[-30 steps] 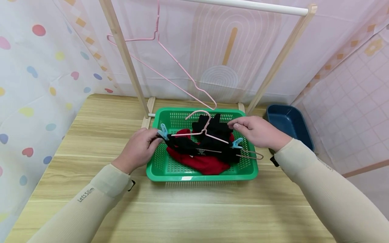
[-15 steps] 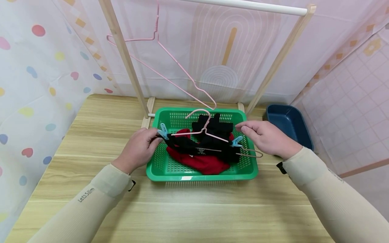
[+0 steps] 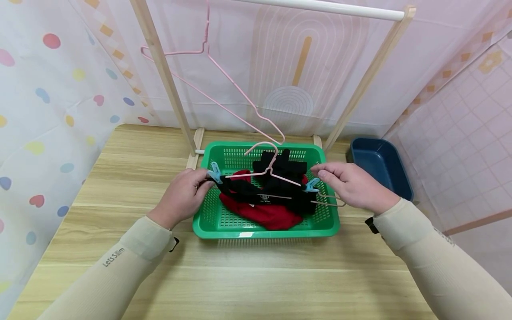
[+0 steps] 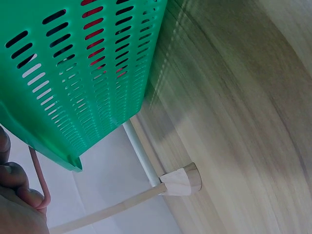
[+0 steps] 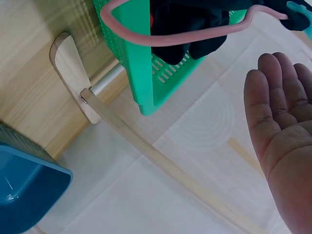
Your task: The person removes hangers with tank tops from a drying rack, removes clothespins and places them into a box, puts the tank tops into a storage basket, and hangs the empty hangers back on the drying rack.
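A pink hanger lies over the green basket, carrying a black garment with a small white print. Blue clothespins fasten the garment near both ends: the left clothespin and the right clothespin. My left hand grips the hanger's left end, fingers curled round the pink wire in the left wrist view. Beside the right clothespin, my right hand is held with fingers straight; its palm holds nothing in the right wrist view. Under the hanger are red cloth and more black cloth.
Behind the basket stands a wooden rack with a white rod. Another pink hanger hangs at its left. To the right sits a dark blue basin on the wooden table.
My right hand has drawn back to the right from the black cloth near the right clothespin. My left hand keeps its grip, and the hanger's hook has risen slightly.
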`<action>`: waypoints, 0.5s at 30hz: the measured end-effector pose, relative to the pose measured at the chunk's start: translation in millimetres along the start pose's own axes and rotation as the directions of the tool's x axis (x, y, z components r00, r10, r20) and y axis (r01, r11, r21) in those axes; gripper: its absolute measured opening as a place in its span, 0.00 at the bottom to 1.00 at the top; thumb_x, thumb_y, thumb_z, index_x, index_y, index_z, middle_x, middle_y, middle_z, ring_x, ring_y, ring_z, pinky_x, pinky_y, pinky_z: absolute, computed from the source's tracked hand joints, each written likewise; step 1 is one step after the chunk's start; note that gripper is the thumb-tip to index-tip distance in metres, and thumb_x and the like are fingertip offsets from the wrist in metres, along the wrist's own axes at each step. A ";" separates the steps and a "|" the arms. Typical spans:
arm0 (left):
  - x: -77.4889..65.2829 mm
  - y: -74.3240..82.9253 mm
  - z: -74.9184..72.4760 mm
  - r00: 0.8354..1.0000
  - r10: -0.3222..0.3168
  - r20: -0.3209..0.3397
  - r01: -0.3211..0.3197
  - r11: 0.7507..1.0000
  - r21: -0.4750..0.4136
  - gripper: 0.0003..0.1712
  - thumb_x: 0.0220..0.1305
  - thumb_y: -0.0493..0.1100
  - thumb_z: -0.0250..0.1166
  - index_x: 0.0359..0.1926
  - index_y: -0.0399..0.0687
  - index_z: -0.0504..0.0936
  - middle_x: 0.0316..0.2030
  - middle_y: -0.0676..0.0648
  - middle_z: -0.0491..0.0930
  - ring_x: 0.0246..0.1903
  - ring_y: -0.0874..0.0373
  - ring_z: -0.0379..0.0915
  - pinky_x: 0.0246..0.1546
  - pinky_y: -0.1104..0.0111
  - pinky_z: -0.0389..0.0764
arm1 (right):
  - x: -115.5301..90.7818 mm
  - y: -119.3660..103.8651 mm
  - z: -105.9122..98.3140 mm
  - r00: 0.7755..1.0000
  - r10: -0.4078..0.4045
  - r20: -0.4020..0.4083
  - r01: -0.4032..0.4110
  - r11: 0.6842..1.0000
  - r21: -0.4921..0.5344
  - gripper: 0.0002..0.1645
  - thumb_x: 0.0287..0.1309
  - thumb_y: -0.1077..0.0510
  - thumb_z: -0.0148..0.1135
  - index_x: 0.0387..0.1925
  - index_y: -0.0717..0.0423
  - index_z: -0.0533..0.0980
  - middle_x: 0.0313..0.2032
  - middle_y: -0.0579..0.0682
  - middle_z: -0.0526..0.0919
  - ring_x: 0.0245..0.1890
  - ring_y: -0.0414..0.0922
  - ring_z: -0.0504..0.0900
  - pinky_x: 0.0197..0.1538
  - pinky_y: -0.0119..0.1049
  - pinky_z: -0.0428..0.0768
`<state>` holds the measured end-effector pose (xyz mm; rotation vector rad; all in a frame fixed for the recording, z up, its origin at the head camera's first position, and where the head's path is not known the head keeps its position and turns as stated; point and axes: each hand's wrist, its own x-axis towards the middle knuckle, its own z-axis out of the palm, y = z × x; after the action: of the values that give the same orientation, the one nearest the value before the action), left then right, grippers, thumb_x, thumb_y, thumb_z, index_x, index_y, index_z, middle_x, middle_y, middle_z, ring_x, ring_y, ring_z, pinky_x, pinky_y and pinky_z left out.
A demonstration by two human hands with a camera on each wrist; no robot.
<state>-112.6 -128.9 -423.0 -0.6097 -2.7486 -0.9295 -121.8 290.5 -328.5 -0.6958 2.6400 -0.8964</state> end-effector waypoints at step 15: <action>1.2 0.6 0.4 1.000 0.005 -0.008 -0.005 1.000 0.010 0.06 0.75 0.38 0.64 0.37 0.49 0.83 0.29 0.52 0.82 0.30 0.55 0.68 0.35 0.61 0.68 | -2.2 -3.0 13.7 0.999 -0.030 -0.020 0.029 0.999 -0.033 0.26 0.66 0.51 0.73 0.64 0.51 0.81 0.45 0.44 0.89 0.44 0.40 0.85 0.41 0.33 0.80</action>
<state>-113.5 -127.8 -422.6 -0.6092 -2.7421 -0.9147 -113.5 282.7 -337.0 -0.7393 2.6745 -0.8752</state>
